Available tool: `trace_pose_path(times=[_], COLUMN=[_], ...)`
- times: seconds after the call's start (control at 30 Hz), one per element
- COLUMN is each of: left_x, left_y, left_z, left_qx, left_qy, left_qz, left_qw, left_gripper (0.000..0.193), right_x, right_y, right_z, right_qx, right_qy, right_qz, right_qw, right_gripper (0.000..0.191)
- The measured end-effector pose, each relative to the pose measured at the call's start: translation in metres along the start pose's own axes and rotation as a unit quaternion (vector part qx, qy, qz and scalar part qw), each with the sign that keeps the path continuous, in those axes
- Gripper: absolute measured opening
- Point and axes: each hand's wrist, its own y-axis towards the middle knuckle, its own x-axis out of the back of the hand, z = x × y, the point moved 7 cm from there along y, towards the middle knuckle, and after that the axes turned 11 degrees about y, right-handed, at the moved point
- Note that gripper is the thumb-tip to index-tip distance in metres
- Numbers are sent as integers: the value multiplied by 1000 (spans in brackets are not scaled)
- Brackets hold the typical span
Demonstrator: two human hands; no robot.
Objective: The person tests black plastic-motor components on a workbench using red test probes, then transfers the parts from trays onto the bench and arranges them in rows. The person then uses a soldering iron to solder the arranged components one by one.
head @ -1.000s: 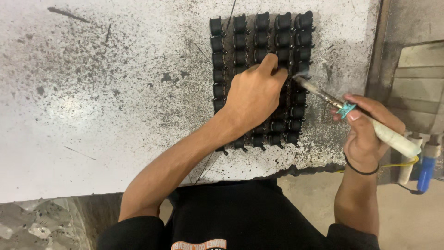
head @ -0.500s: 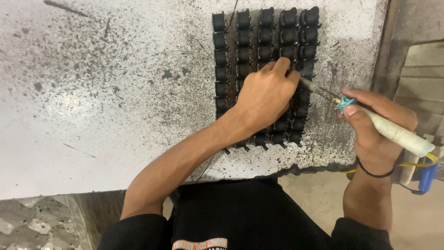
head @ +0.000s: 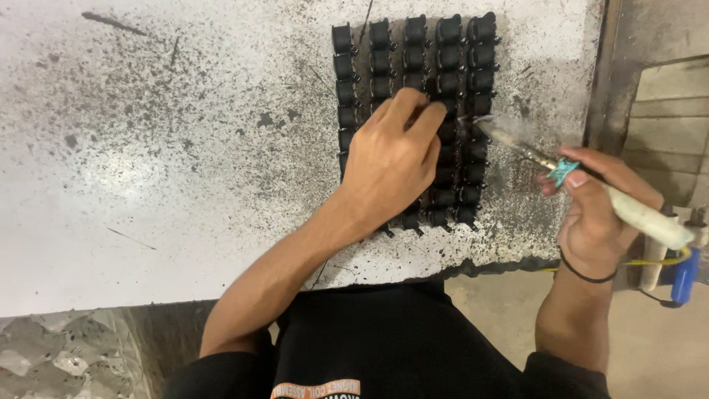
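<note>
While the left hand (head: 391,166) lies palm-down over the block of small black parts (head: 413,111), its fingers are half curled and pressing on pieces near the middle rows; whether any one piece is pinched cannot be told. Right hand (head: 594,214) is closed around a pale-handled soldering iron (head: 591,188), gripped at the teal collar, tip touching a part in the rightmost columns with a wisp of smoke there.

Parts sit in five tidy columns on the far right of the table (head: 185,148), touching one another. They look light, hard, moulded plastic; likely easy to knock out of line, so best steadied from above or taken by the sides. The iron appears stiff and slim, to be held well back from the metal end.

Table surface is whitish, flat, speckled and scorched black, with a chipped near edge. Beyond it on the right, stacked grey slabs (head: 668,111) and a blue-and-yellow object (head: 683,273) over a bare floor.
</note>
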Motion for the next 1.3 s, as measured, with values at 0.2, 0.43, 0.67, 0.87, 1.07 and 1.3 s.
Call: trace_pose_path(times=[0.2, 0.43, 0.67, 0.87, 1.07, 1.3], left_x=[-23, -39, -49, -56, -39, 14], left_y=[-14, -15, -13, -13, -3, -20], left_z=[-4, -9, -16, -14, -14, -16], left_qx=[-8, -38, -48, -46, -22, -21], left_qy=[25, 50, 65, 44, -2, 37], left_qz=[71, 68, 104, 110, 95, 24], left_qw=[997, 996, 991, 992, 995, 999], left_gripper=[24, 19, 25, 29, 24, 30], right_x=[21, 10, -17, -34, -26, 14], right_y=[-30, -25, -11, -7, -8, -32], right_z=[-26, -15, 16, 30, 30, -4], right_qx=[12, -3, -3, 28, 8, -1], right_qy=[12, -62, -187, -252, -258, 11], right_qz=[20, 40, 59, 95, 114, -14], right_qw=[1000, 997, 981, 963, 959, 1000], right_gripper=[33, 31, 27, 26, 22, 24])
